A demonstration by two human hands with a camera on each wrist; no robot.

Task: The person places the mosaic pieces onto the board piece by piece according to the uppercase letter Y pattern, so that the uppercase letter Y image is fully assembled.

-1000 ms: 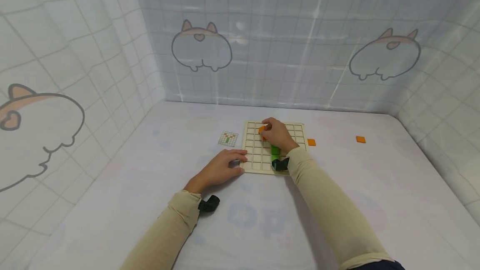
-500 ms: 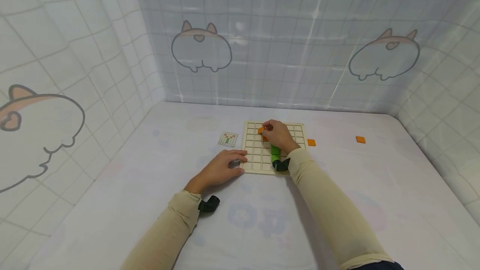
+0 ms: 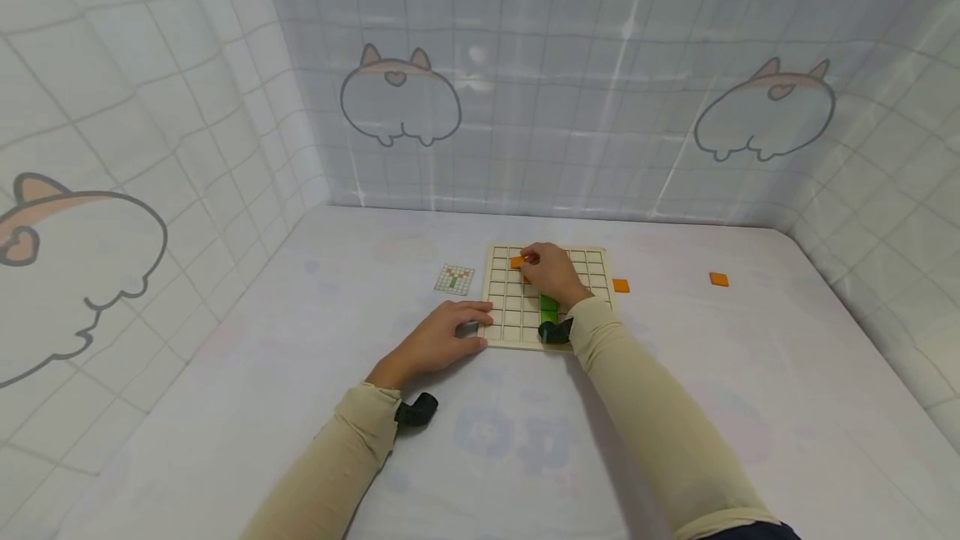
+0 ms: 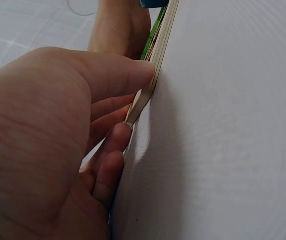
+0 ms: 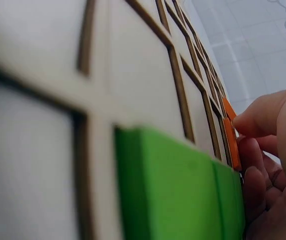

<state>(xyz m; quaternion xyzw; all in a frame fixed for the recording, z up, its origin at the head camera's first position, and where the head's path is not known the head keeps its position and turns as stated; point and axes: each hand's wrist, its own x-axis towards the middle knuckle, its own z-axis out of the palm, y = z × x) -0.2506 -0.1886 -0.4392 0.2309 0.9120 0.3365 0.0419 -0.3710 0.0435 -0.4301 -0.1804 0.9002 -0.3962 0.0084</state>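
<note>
A pale wooden grid board point(image 3: 510, 317) lies on the white-covered table. My left hand point(image 3: 442, 333) rests at its near left corner; the left wrist view shows the thumb point(image 4: 132, 75) against the board's edge, the fingers straight or loosely bent. Over the upper part of the grid, my right hand point(image 3: 552, 273) pinches an orange square tile point(image 3: 517, 262) by its right side, low over the cells. Another orange tile point(image 5: 232, 145) lies just beneath the fingertips. Green tiles point(image 3: 548, 309) form a column below it, partly covered by the right wrist.
Left of the board lies a small pattern card point(image 3: 453, 279) printed with a coloured grid. One loose orange tile point(image 3: 621, 285) sits beside the board's right edge, another orange tile point(image 3: 718, 279) farther right. Tile-patterned curtains point(image 3: 525, 148) enclose the table's back and sides.
The orange tile at the right fingertips has shifted slightly left and now lies flatter over the grid. My right hand has moved a little with it; the left hand stays put.
</note>
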